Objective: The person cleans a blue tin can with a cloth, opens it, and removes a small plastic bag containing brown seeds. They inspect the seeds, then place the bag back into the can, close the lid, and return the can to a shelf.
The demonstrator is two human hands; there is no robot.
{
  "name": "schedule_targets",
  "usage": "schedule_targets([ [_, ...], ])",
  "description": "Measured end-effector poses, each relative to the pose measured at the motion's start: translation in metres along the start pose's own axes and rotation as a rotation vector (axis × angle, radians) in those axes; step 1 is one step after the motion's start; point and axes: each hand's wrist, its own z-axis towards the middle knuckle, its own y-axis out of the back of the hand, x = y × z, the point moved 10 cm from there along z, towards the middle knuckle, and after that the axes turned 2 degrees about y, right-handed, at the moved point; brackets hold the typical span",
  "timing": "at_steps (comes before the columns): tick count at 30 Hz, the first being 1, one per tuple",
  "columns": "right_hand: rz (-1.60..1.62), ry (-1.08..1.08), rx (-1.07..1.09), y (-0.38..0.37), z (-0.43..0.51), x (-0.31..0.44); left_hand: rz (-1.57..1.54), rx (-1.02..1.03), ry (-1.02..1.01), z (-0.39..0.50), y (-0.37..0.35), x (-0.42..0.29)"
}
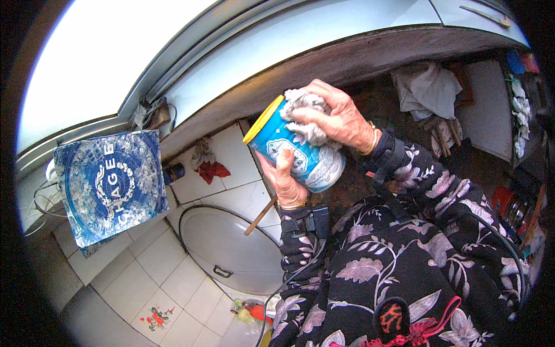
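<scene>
In front of me a blue cylindrical canister (pixel 284 134) with a yellow rim (pixel 263 119) is held up at a tilt, its yellow end toward the upper left. My left hand (pixel 284 178) grips it from below, thumb across its printed label. Against its upper side my right hand (pixel 340 115) presses a bunched greyish-white cloth (pixel 310 117). Part of the cloth hangs along the canister beneath my right fingers. What is inside the canister cannot be seen.
A large round metal lid (pixel 230 256) lies on the tiled stovetop (pixel 169 269), a wooden stick (pixel 260 215) over it. Left stands a blue printed box (pixel 110 186) by the window ledge (pixel 286 47). Bottles (pixel 249 310) sit near the lid. A grey cloth (pixel 427 86) hangs at upper right.
</scene>
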Motion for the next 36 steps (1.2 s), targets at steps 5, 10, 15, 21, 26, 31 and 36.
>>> schedule_targets([
  [5, 0.409, -0.250, -0.117, 0.006, -0.001, -0.020, 0.106, 0.058, -0.104, -0.005, -0.006, -0.014],
  [10, 0.440, -0.299, -0.102, 0.006, 0.000, -0.027, -0.058, 0.191, 0.087, -0.010, -0.012, 0.002],
  [15, 0.285, -0.234, -0.076, 0.008, 0.003, -0.017, 0.026, 0.083, 0.076, -0.007, -0.009, 0.009],
  [21, -0.427, 0.388, 0.019, -0.008, 0.003, 0.066, 0.320, 0.049, -0.194, 0.000, -0.006, -0.017],
  [26, -0.675, 0.618, 0.133, -0.049, -0.017, 0.095, 0.848, -0.083, -0.245, 0.007, 0.014, -0.015],
  [31, -0.736, 0.603, 0.157, -0.039, -0.017, 0.073, 0.821, -0.120, -0.313, -0.002, 0.010, -0.016],
  [36, -0.520, 0.348, 0.079, -0.005, -0.008, 0.028, 0.512, -0.086, -0.125, -0.002, 0.005, -0.002],
])
